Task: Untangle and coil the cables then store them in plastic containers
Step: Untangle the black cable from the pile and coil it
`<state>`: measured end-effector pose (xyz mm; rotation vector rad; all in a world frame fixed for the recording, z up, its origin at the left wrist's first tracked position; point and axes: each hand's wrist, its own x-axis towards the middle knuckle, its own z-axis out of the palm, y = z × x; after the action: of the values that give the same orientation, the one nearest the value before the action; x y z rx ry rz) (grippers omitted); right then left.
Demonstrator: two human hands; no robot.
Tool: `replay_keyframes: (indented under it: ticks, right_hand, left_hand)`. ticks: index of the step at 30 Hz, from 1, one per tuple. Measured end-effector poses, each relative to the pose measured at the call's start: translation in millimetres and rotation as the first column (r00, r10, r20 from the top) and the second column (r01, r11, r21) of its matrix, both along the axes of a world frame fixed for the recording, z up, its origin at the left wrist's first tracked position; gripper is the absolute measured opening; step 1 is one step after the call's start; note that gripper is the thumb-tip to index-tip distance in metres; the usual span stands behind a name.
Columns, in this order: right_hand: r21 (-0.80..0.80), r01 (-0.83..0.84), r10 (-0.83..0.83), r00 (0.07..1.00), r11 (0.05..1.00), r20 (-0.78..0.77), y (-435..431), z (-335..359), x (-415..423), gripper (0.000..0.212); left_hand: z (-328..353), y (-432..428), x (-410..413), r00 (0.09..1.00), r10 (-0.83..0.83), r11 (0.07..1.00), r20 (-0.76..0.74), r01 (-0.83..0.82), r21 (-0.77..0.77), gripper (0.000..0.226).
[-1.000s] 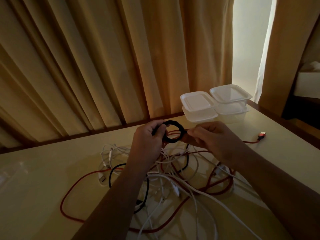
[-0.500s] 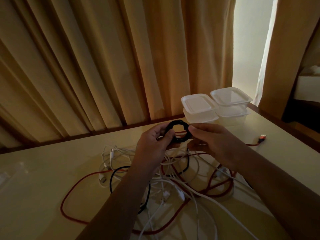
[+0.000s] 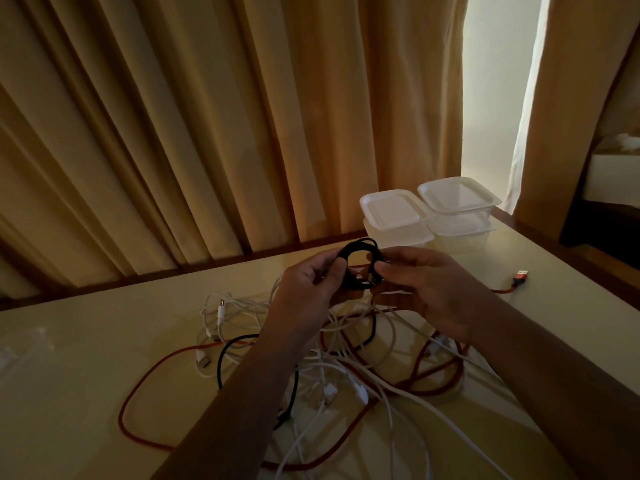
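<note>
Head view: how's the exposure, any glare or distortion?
Head view: dim and warm; window gap between the curtains blown out, backlighting the containers; black coil, gripped by left hand and right hand, is nearly a silhouette; curtain folds lean and bow from the wide-angle lens; faint glare on the table at left.

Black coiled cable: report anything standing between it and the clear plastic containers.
Nothing lies in the gap. The black coiled cable, pinched by the left hand and right hand, is just in front of the stacked clear plastic containers. But lids cover the top two, which sit on the lower ones.
</note>
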<state>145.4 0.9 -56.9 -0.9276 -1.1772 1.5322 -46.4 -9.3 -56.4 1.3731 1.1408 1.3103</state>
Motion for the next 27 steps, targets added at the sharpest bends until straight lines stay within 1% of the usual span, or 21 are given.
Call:
replay_keyframes:
  ticks: [3,6,10,13,15,21,23,27]
  right_hand:
    - [0.009,0.013,-0.013,1.0,1.0,-0.005,1.3,-1.0,0.5,0.021]
    - [0.008,0.02,-0.02,1.0,1.0,-0.022,1.6,-0.7,-0.4,0.022]
    - [0.035,0.039,-0.038,0.999,0.999,-0.021,1.5,-0.6,-1.5,0.023]
    - [0.068,0.042,-0.042,0.999,0.997,-0.002,1.0,-1.2,-2.5,0.023]
    - [0.077,0.047,-0.048,0.999,0.996,0.006,-0.3,-1.2,-3.2,0.022]
    - [0.167,0.053,-0.066,0.995,0.985,0.076,-5.1,13.4,-12.9,0.023]
    - [0.216,0.03,-0.061,0.989,0.976,0.138,-6.4,23.3,-23.1,0.026]
    - [0.361,-0.048,-0.081,0.94,0.931,0.332,-8.7,47.7,-66.4,0.032]
  left_hand:
    - [1.7,0.0,0.1,1.0,0.0,0.999,0.02,0.001,-0.038,0.028]
    - [2.0,-0.6,0.5,1.0,0.011,0.999,-0.027,-0.012,-0.051,0.028]
    - [3.2,-1.9,2.4,0.996,0.02,1.0,-0.086,-0.021,-0.014,0.028]
    - [4.2,-4.1,2.7,0.993,-0.007,1.0,-0.121,0.01,0.028,0.022]
    - [4.2,-5.3,2.3,0.989,0.004,0.998,-0.149,0.004,0.057,0.02]
    - [17.3,-6.3,-7.5,0.987,0.095,0.992,-0.132,-0.083,0.09,0.018]
    - [27.2,-11.4,-21.6,0.986,0.129,0.988,-0.108,-0.118,0.097,0.018]
    - [50.1,-40.3,-69.5,0.977,0.211,0.971,-0.038,-0.204,0.125,0.016]
